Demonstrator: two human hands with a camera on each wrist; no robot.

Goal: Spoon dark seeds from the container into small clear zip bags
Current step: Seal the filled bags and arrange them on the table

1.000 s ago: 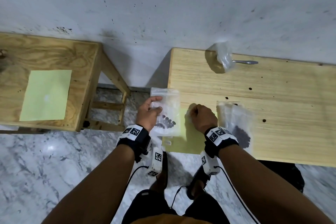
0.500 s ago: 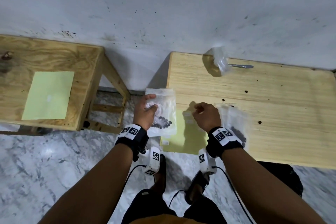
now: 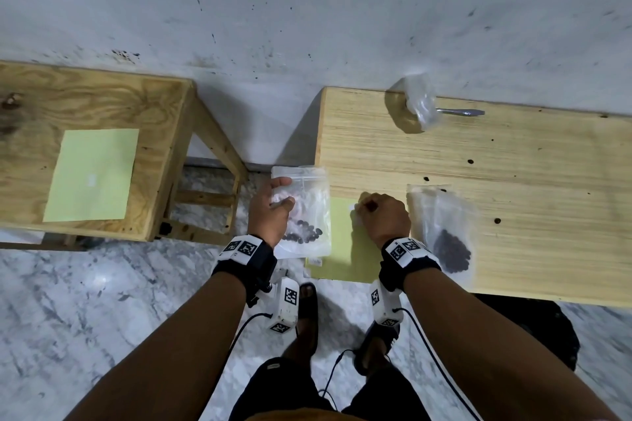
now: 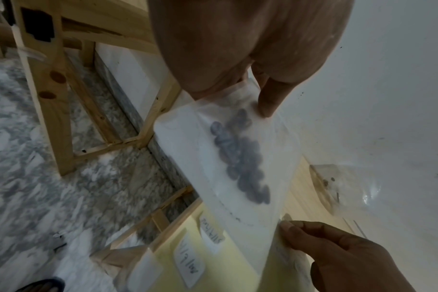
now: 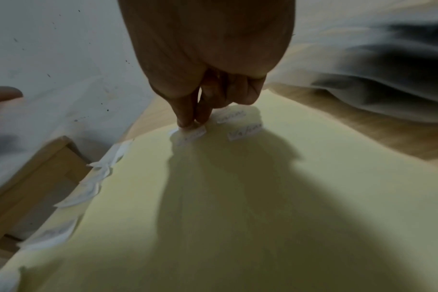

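My left hand [image 3: 273, 208] holds a small clear zip bag [image 3: 307, 212] with dark seeds at its bottom, off the left edge of the right table [image 3: 496, 188]; the thumb lies on the bag's front [image 4: 240, 158]. My right hand [image 3: 379, 215] pinches a small white label [image 5: 191, 134] on the yellow sheet [image 3: 342, 243] at the table's front left. More handwritten labels [image 5: 244, 132] sit beside it. A second bag with dark seeds [image 3: 444, 236] lies right of that hand. At the back rests a spoon [image 3: 461, 112] under a crumpled clear bag [image 3: 419, 101].
A second wooden table [image 3: 95, 106] with a yellow-green sheet [image 3: 92, 174] stands to the left, a gap of marble floor [image 3: 68, 318] between the two. A white wall runs behind both. Loose dark seeds dot the right table. My feet show below.
My left hand has drawn the seed bag slightly left and down, off the table edge. My right hand has shifted a little on the yellow sheet, pinching at the labels.
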